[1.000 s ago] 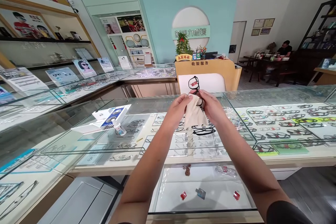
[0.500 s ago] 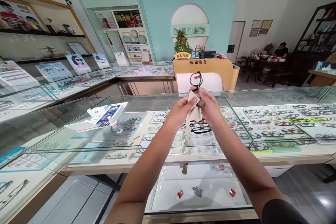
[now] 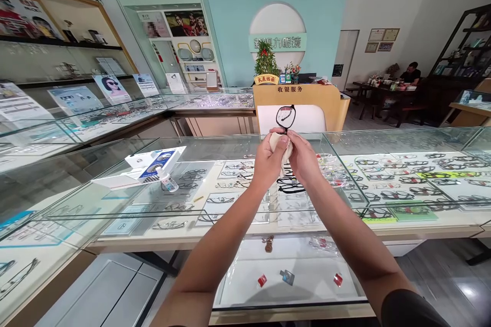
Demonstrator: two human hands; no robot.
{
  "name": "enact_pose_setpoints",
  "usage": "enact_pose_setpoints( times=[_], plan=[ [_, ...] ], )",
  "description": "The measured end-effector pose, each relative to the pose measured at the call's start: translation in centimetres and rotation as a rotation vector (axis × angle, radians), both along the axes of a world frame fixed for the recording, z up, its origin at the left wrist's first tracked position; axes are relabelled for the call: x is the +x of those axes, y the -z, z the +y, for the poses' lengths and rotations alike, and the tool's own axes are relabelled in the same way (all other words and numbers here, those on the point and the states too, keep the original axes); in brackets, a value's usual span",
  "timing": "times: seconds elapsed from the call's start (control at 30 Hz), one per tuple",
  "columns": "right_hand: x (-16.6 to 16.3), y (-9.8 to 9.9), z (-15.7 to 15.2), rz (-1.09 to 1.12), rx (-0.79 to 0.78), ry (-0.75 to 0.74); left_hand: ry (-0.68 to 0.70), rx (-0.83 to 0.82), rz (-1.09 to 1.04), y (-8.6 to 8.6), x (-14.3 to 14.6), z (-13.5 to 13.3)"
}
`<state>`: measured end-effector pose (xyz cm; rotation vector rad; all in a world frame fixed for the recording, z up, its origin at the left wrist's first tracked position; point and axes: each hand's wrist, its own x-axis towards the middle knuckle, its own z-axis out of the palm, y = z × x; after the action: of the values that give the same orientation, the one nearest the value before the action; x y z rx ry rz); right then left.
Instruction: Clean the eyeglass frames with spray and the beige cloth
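Observation:
Black-rimmed eyeglasses (image 3: 286, 117) are held up on end above the glass counter, one lens uppermost with a small red-and-white label on it. My left hand (image 3: 271, 156) is closed on a cream cleaning cloth (image 3: 279, 142), its thumb pressing the cloth against the lower part of the glasses. From the other side, my right hand (image 3: 304, 157) grips the glasses near the middle of the frame, its fingers touching the cloth. The lower lens is hidden behind the cloth and my fingers.
Below my hands is a glass display counter (image 3: 230, 219) with rows of eyeglasses inside. On its top at left are a white-and-blue box (image 3: 159, 163) and a small spray bottle (image 3: 168, 181). Beyond stand a white chair (image 3: 314, 117) and a wooden cashier desk (image 3: 337, 104). A person (image 3: 411, 74) sits far right.
My hands have drawn closer together, and the cloth is bunched tighter. The glasses have turned so the upper lens shows wider and tilts to the left.

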<state>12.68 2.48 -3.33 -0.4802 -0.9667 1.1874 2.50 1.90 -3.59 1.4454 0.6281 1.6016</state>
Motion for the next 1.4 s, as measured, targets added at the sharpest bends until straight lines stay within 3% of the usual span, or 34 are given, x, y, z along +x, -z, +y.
enact_pose_setpoints(
  times=[0.27,0.5,0.63,0.83,1.17,1.27,1.4],
  plan=[
    [0.8,-0.1,-0.1,-0.148,0.098,0.006,-0.124,0.098,0.215,-0.2,-1.5,0.7],
    [1.5,-0.6,-0.3,-0.115,0.114,0.029,0.161,0.094,0.374,-1.5,-3.6,0.6],
    [1.3,-0.6,-0.2,-0.104,0.094,0.009,0.207,0.030,0.333,-1.6,-3.6,0.4],
    [0.9,-0.3,-0.3,-0.046,0.062,-0.083,0.019,0.049,0.211,-1.0,-2.1,0.3],
    [0.7,0.2,0.4,-0.093,0.088,-0.062,-0.223,0.086,0.104,-0.3,-0.1,-0.4],
    [1.2,0.0,0.5,-0.082,0.125,-0.070,-0.174,0.101,0.149,-0.3,-0.8,0.3],
    [2.2,-0.4,0.4,-0.135,0.181,-0.064,0.013,0.110,0.256,-0.7,-2.9,1.3]
  ],
)
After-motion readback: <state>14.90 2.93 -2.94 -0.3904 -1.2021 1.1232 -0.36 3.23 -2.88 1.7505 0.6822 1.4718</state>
